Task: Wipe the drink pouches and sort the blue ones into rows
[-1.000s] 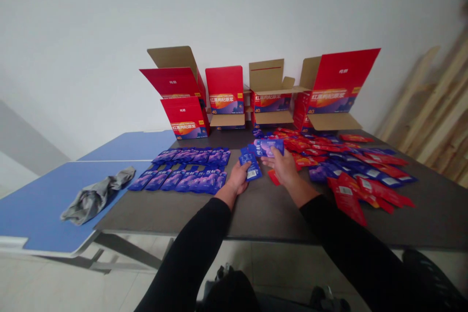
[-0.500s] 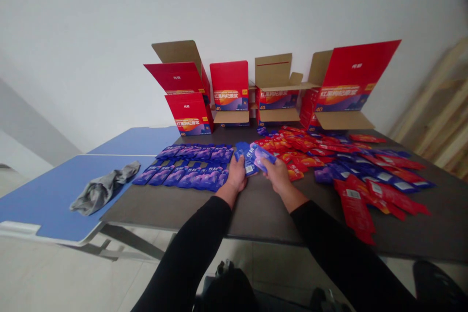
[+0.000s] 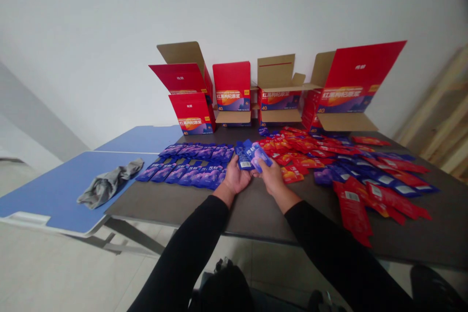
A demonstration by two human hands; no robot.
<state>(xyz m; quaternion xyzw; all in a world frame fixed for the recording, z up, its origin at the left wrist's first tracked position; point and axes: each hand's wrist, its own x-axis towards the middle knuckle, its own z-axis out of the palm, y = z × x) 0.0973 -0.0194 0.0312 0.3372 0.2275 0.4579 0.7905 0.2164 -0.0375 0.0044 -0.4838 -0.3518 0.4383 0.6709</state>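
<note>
My left hand [image 3: 236, 179] and my right hand [image 3: 270, 176] meet over the dark table [image 3: 256, 212], both gripping a small stack of blue sachets [image 3: 252, 155] held upright between them. To the left of my hands, two neat rows of blue sachets [image 3: 190, 165] lie flat on the table. To the right spreads a loose heap of red and blue sachets [image 3: 351, 170]. Black sleeves cover both arms.
Several open red cartons [image 3: 234, 90] stand along the wall at the back of the table. A blue table [image 3: 54, 190] adjoins on the left with a crumpled grey cloth [image 3: 107, 186] on it. Wooden slats [image 3: 438, 126] lean at the right.
My right hand brought a blue sachet leftward to join the ones in my left hand. Both hands now hold the stack together, closer in.
</note>
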